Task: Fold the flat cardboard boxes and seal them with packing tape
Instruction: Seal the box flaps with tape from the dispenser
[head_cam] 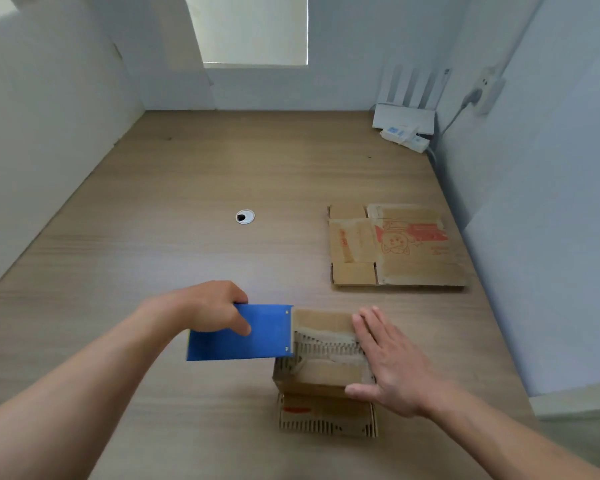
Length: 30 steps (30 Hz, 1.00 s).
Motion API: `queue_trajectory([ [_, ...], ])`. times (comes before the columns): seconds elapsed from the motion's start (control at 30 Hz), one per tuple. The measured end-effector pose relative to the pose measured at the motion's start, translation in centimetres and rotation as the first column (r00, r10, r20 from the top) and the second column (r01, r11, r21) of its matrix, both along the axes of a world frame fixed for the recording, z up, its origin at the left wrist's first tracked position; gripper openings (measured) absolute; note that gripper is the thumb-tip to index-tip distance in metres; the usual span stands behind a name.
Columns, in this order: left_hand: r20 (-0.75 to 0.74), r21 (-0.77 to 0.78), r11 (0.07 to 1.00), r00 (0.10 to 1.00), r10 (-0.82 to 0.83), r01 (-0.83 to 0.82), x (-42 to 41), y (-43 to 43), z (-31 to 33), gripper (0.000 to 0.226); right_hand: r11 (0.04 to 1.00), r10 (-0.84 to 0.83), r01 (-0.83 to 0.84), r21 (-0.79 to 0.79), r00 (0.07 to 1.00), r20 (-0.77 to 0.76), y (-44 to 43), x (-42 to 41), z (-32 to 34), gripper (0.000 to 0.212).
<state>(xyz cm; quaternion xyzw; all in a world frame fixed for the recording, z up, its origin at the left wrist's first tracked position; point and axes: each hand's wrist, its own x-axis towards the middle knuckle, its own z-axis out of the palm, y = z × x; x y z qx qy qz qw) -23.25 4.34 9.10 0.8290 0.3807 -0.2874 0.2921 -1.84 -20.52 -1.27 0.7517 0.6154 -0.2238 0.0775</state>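
Box stood near the table's front edge, the right hand flat on its top flaps. The left hand gripped the blue dispenser at its left edge. Tape might wrinkle if the flaps sprang apart.

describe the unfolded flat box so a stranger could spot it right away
On the wooden desk, look to the right side, close to the grey wall. The flattened cardboard box lies there. Unlike the assembled box under the right hand, it is flat, untouched, and shows a red cartoon print.
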Motion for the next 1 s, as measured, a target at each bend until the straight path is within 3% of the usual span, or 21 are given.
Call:
queue_trajectory([
  [0.17, -0.030, 0.010, 0.997, 0.996, 0.082, -0.082, -4.0, 2.8, 0.3, 0.039, 0.999, 0.001, -0.001, -0.045, 1.000, -0.005, 0.2, 0.0, 0.3, 0.118],
  [0.33, -0.084, 0.052, 0.996, 0.993, 0.082, -0.078, -5.5, 4.3, -0.6, 0.026, 0.998, 0.003, -0.003, -0.067, 1.000, -0.001, 0.5, 0.0, 0.3, 0.119],
  [0.57, -0.157, 0.300, 0.947, 0.985, -0.067, 0.113, -1.6, 1.6, -2.2, 0.017, 0.997, -0.009, 0.009, -0.071, 1.000, 0.011, 0.6, -0.1, 0.2, 0.120],
  [0.87, -0.196, 0.419, 0.869, 0.961, -0.195, 0.262, 4.1, -3.6, -3.6, 0.007, 0.998, -0.009, 0.010, -0.067, 1.000, 0.025, 0.5, -0.3, 0.5, 0.115],
  [1.0, -0.217, 0.475, 0.844, 0.963, -0.163, 0.250, 4.2, -4.8, -5.2, 0.006, 0.997, -0.020, 0.020, -0.068, 1.000, 0.006, 0.5, -0.4, 0.5, 0.115],
])
